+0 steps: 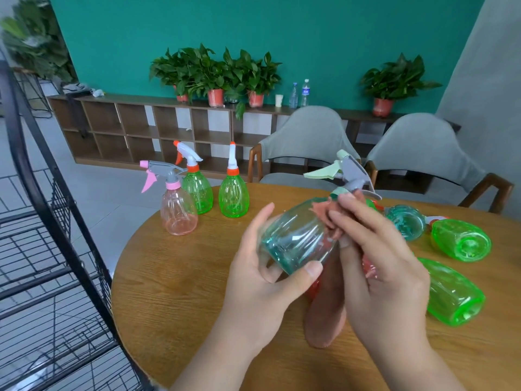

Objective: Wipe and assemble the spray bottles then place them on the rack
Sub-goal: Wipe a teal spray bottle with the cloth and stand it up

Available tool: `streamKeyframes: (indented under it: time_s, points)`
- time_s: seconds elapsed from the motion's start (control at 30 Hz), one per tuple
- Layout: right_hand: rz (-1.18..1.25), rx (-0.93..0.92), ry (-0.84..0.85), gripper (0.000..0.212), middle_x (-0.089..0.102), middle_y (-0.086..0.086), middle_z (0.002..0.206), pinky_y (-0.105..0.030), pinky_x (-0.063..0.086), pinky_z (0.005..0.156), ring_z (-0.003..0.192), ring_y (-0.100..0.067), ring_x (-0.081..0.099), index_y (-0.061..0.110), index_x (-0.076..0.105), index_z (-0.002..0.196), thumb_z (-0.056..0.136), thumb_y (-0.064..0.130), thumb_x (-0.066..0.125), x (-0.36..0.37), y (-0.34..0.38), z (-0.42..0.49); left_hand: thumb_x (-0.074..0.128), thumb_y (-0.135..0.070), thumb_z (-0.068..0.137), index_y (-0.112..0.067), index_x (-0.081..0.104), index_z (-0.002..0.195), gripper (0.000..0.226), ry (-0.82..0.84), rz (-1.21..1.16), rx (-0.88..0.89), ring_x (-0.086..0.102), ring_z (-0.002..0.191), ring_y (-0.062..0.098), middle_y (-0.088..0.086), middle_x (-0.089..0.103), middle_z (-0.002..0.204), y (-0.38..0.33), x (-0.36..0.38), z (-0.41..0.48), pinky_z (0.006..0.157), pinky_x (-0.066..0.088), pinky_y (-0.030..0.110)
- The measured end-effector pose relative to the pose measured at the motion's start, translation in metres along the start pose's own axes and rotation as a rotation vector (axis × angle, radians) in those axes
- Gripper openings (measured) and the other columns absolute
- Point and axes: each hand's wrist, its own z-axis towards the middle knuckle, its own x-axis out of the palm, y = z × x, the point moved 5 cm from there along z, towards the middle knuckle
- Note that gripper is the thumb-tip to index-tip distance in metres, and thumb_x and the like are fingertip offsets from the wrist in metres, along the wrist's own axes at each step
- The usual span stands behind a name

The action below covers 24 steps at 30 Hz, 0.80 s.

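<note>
Left grip (253, 280) beneath tilted teal bottle (296, 238)

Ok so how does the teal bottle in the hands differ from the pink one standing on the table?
The teal bottle is tilted, held off the table by the left hand while the right hand holds a cloth to it; the pink bottle stands upright, untouched. The teal bottle's trigger is pale green, the pink bottle's trigger pink. Both are clear, ribbed, with grey spray heads fitted.
</note>
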Motion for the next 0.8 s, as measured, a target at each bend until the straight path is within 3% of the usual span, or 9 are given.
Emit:
streamKeyframes:
  time_s: [0.13, 0.2, 0.27, 0.43, 0.6, 0.7, 0.8]
  points:
    - [0.013, -0.042, 0.051, 0.03, 0.066, -0.005, 0.146, -0.038, 0.045, 0.121, 0.145, -0.018, 0.056, 0.006, 0.074, 0.13, 0.103, 0.001, 0.061, 0.008, 0.012, -0.005, 0.09, 0.005, 0.078, -0.025, 0.051, 0.152, 0.089, -0.01, 0.033, 0.0, 0.065, 0.135, 0.023, 0.002, 0.068, 0.145, 0.006, 0.002, 0.0, 0.114, 0.052, 0.047]
    - [0.037, -0.128, 0.138, 0.026, 0.068, -0.003, 0.143, -0.045, 0.046, 0.12, 0.144, -0.02, 0.058, 0.008, 0.076, 0.128, 0.108, 0.01, 0.059, 0.02, 0.022, -0.013, 0.087, 0.014, 0.077, -0.022, 0.053, 0.15, 0.088, -0.064, 0.015, -0.01, 0.069, 0.13, 0.02, 0.0, 0.072, 0.138, 0.006, -0.001, 0.001, 0.113, 0.054, 0.045]
    - [0.048, -0.19, 0.201, 0.025, 0.069, -0.001, 0.142, -0.05, 0.048, 0.118, 0.143, -0.02, 0.059, 0.011, 0.077, 0.127, 0.106, 0.007, 0.064, 0.028, 0.026, -0.019, 0.081, 0.023, 0.079, -0.021, 0.054, 0.148, 0.086, -0.101, 0.049, 0.017, 0.072, 0.126, 0.019, -0.002, 0.075, 0.133, 0.004, -0.005, 0.003, 0.112, 0.055, 0.041]
    - [0.022, -0.124, 0.154, 0.031, 0.066, -0.005, 0.146, -0.045, 0.047, 0.12, 0.146, -0.022, 0.056, 0.008, 0.075, 0.13, 0.104, 0.0, 0.061, 0.016, 0.011, -0.006, 0.095, -0.003, 0.074, -0.031, 0.055, 0.151, 0.092, -0.097, 0.146, 0.058, 0.067, 0.133, 0.02, -0.002, 0.069, 0.144, 0.0, -0.006, 0.003, 0.113, 0.052, 0.049]
    - [-0.04, -0.001, -0.021, 0.033, 0.06, -0.016, 0.141, -0.031, 0.05, 0.112, 0.136, -0.015, 0.059, 0.014, 0.078, 0.123, 0.1, -0.008, 0.068, -0.003, -0.001, 0.007, 0.099, -0.019, 0.077, -0.051, 0.052, 0.15, 0.093, -0.072, 0.308, 0.131, 0.06, 0.141, 0.02, -0.008, 0.06, 0.153, -0.003, -0.001, -0.002, 0.112, 0.053, 0.041]
    - [-0.053, 0.039, -0.069, 0.036, 0.065, -0.013, 0.135, -0.028, 0.052, 0.108, 0.131, -0.002, 0.06, 0.014, 0.078, 0.124, 0.096, -0.008, 0.07, -0.005, -0.001, 0.005, 0.101, -0.021, 0.074, -0.051, 0.052, 0.15, 0.096, -0.086, 0.383, 0.172, 0.057, 0.143, 0.017, -0.013, 0.057, 0.154, -0.003, 0.002, -0.003, 0.113, 0.053, 0.04]
    - [-0.019, -0.034, -0.019, 0.031, 0.07, -0.005, 0.136, -0.037, 0.051, 0.114, 0.139, -0.017, 0.062, 0.01, 0.077, 0.126, 0.1, -0.005, 0.069, 0.004, 0.01, -0.002, 0.101, -0.022, 0.072, -0.041, 0.054, 0.151, 0.094, -0.14, 0.39, 0.215, 0.058, 0.142, 0.019, -0.012, 0.056, 0.153, -0.002, 0.001, -0.002, 0.113, 0.052, 0.046]
